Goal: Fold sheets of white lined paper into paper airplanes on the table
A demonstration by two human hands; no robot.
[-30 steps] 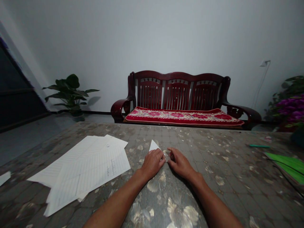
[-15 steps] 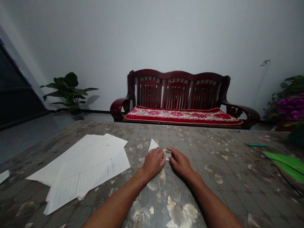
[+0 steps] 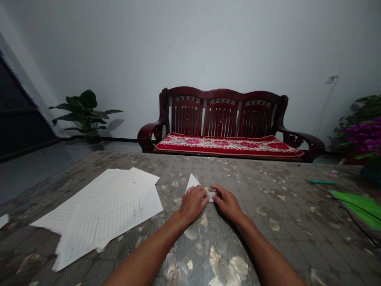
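**Thin, light and easily creased**

In the head view, a folded white paper [image 3: 192, 183] lies on a glossy patterned table cover [image 3: 268, 206], between the two hands. Its pointed corner sticks out away from the person, and a short end shows just beyond the left hand's fingers. The left hand [image 3: 193, 203] is half closed, its fingers curved over the paper and touching it, so most of the fold is hidden. The right hand [image 3: 226, 204] is curled too, with its fingertips [image 3: 216, 197] at the paper's other end; whether they pinch it or only rest against it, I cannot tell.

The paper looks thin and light, likely to crease under a fingertip and to bend at its point. It would probably slide on the slick cover, so a hold seems safest on the thicker folded edges rather than the thin tip.

Left of the hands lie loose sheets of lined paper [image 3: 101, 210]. To the right are a green notebook [image 3: 357, 208] and a green pen [image 3: 323, 182]. Beyond the table stand a dark red wooden settee [image 3: 222, 115] with a floral cushion [image 3: 229, 145] and a potted plant [image 3: 85, 113].
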